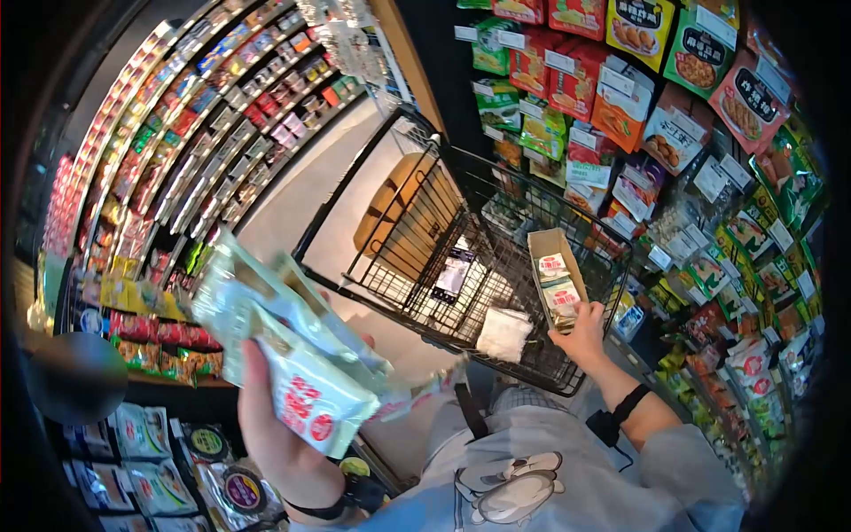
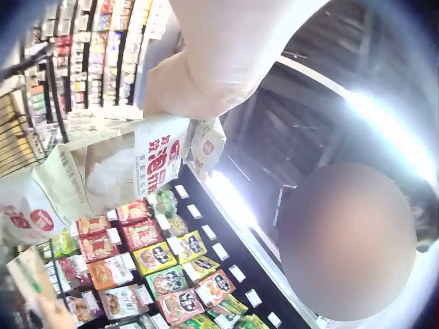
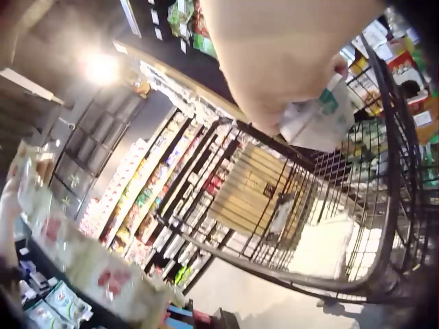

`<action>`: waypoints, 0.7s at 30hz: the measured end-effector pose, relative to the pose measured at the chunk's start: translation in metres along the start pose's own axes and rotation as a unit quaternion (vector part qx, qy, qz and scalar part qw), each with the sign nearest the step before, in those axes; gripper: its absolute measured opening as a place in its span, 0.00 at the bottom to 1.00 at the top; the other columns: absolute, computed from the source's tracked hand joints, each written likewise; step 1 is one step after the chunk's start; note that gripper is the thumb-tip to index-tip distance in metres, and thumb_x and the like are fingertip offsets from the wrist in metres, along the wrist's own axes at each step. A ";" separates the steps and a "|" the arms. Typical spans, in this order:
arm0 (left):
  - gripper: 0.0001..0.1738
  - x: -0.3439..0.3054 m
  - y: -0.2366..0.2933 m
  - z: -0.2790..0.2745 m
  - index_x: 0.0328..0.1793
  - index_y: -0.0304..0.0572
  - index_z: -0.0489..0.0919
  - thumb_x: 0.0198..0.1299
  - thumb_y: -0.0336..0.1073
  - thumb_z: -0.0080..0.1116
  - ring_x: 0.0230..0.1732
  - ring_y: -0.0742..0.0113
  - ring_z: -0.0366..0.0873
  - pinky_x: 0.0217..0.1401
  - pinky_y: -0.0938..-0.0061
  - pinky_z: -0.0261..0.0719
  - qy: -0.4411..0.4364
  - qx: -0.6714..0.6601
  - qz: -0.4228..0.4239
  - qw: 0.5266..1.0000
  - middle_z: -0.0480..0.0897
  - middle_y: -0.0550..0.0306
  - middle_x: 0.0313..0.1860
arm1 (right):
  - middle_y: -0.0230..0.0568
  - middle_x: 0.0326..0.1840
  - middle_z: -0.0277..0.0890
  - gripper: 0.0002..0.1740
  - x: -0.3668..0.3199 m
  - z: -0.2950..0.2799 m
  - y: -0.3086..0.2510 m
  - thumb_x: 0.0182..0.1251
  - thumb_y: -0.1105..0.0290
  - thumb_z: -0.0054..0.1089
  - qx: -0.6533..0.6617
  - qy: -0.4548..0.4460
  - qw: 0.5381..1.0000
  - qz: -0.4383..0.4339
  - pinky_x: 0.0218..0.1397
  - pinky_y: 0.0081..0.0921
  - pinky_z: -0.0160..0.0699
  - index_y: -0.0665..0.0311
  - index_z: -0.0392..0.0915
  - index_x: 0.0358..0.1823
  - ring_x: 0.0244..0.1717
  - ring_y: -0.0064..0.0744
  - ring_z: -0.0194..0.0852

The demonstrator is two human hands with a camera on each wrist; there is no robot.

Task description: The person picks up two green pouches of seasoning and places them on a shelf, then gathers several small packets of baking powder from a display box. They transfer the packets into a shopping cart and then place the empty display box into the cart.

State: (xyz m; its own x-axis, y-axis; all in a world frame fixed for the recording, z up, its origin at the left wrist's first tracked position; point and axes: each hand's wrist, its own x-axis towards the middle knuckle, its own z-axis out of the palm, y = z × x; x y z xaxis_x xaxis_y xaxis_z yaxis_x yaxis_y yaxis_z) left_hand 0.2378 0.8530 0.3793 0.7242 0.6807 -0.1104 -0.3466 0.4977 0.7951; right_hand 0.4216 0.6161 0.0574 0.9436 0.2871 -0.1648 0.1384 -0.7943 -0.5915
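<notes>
My left hand [image 1: 279, 426] grips several pale green and white packets [image 1: 310, 390] with red lettering, at the left in the head view. In the left wrist view the left hand [image 2: 199, 86] is above the packets [image 2: 130, 164]. My right hand [image 1: 581, 335] holds the near end of an open cardboard box [image 1: 545, 248] with small white and red packets inside, over the right side of a black wire cart [image 1: 399, 222]. In the right wrist view, the right hand [image 3: 281, 89] is partly out of frame, above the cart [image 3: 274, 271].
A white pad-like item [image 1: 505, 334], a phone-like item [image 1: 452, 273] and a brown board-like item [image 1: 403, 213] are in or behind the cart mesh. Shelves [image 1: 177, 115] curve along the left; hanging food packets [image 1: 620, 97] line the right. Bagged goods [image 1: 146, 443] lie at lower left.
</notes>
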 end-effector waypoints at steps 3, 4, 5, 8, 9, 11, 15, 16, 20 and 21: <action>0.31 0.054 0.010 0.023 0.73 0.43 0.56 0.70 0.53 0.35 0.57 0.39 0.73 0.57 0.46 0.74 -0.183 -0.060 -0.034 0.981 0.65 0.41 0.66 | 0.55 0.63 0.45 0.53 0.004 -0.002 -0.009 0.41 0.63 0.76 -0.011 -0.056 0.997 0.048 0.58 0.47 0.65 0.64 0.49 0.65 0.59 0.62 0.56; 0.31 0.058 -0.013 0.061 0.72 0.41 0.57 0.70 0.53 0.36 0.55 0.42 0.75 0.57 0.50 0.76 -0.016 0.142 0.176 0.974 0.69 0.40 0.64 | 0.56 0.66 0.42 0.58 0.007 -0.003 -0.013 0.42 0.64 0.76 -0.011 -0.093 0.993 0.076 0.58 0.51 0.66 0.60 0.42 0.70 0.60 0.65 0.55; 0.31 0.081 -0.011 0.056 0.70 0.39 0.59 0.70 0.52 0.36 0.55 0.44 0.76 0.58 0.52 0.76 -0.109 0.074 0.079 0.988 0.71 0.41 0.61 | 0.57 0.67 0.40 0.65 0.009 -0.004 -0.016 0.40 0.65 0.77 -0.025 -0.121 0.988 0.098 0.59 0.52 0.66 0.56 0.33 0.73 0.61 0.67 0.54; 0.31 0.152 -0.040 0.039 0.71 0.41 0.59 0.68 0.48 0.47 0.58 0.50 0.74 0.61 0.54 0.73 -0.152 0.051 -0.071 0.985 0.71 0.42 0.62 | 0.57 0.67 0.41 0.68 0.011 0.010 -0.011 0.39 0.65 0.79 -0.007 -0.141 0.983 0.120 0.60 0.52 0.66 0.55 0.30 0.73 0.62 0.68 0.53; 0.29 0.174 -0.061 0.034 0.69 0.40 0.61 0.67 0.46 0.49 0.56 0.53 0.75 0.58 0.56 0.76 -0.151 0.080 -0.082 0.982 0.73 0.44 0.59 | 0.56 0.66 0.40 0.72 0.012 0.022 -0.004 0.36 0.65 0.80 0.006 -0.142 0.982 0.124 0.61 0.53 0.65 0.54 0.26 0.73 0.62 0.70 0.53; 0.26 0.208 -0.103 0.030 0.65 0.38 0.65 0.66 0.46 0.52 0.52 0.59 0.78 0.53 0.60 0.79 -0.157 0.126 -0.130 0.971 0.77 0.48 0.54 | 0.59 0.69 0.39 0.76 0.029 0.081 0.055 0.34 0.65 0.81 0.034 -0.181 0.961 0.205 0.63 0.53 0.63 0.53 0.22 0.73 0.67 0.68 0.49; 0.22 0.271 -0.178 -0.002 0.57 0.38 0.70 0.66 0.47 0.51 0.46 0.60 0.81 0.50 0.62 0.80 -0.146 0.157 -0.309 0.926 0.80 0.51 0.47 | 0.69 0.72 0.38 0.66 0.033 0.071 0.031 0.50 0.60 0.71 0.074 -0.204 0.947 0.235 0.64 0.45 0.64 0.54 0.20 0.73 0.66 0.61 0.57; 0.21 0.284 -0.195 -0.011 0.57 0.40 0.71 0.66 0.47 0.50 0.47 0.59 0.80 0.52 0.59 0.78 -0.132 0.147 -0.360 0.912 0.81 0.52 0.47 | 0.70 0.70 0.45 0.61 0.042 0.061 0.018 0.54 0.60 0.67 0.065 -0.266 0.911 0.310 0.61 0.45 0.67 0.58 0.23 0.74 0.64 0.62 0.61; 0.19 0.317 -0.240 -0.041 0.58 0.44 0.72 0.69 0.46 0.46 0.50 0.58 0.79 0.57 0.58 0.75 -0.066 0.134 -0.517 0.843 0.80 0.53 0.50 | 0.62 0.52 0.70 0.39 0.076 0.070 0.013 0.54 0.61 0.64 0.000 -0.111 0.910 0.399 0.52 0.42 0.74 0.72 0.56 0.61 0.52 0.57 0.71; 0.19 0.320 -0.243 -0.042 0.57 0.44 0.72 0.68 0.47 0.46 0.50 0.58 0.79 0.57 0.58 0.75 -0.066 0.137 -0.542 0.827 0.81 0.53 0.50 | 0.62 0.52 0.70 0.39 0.085 0.083 0.030 0.54 0.61 0.64 0.001 -0.112 0.905 0.409 0.52 0.42 0.74 0.72 0.56 0.61 0.52 0.57 0.71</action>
State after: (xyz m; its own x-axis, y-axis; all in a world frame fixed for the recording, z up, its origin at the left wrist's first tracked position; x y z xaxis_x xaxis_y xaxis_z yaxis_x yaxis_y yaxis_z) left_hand 0.5286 0.9726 0.1254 0.5854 -0.1583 -0.7952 0.6835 0.6239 0.3789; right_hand 0.4805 0.6608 -0.0402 0.6448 -0.2954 -0.7049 -0.5806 -0.7891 -0.2005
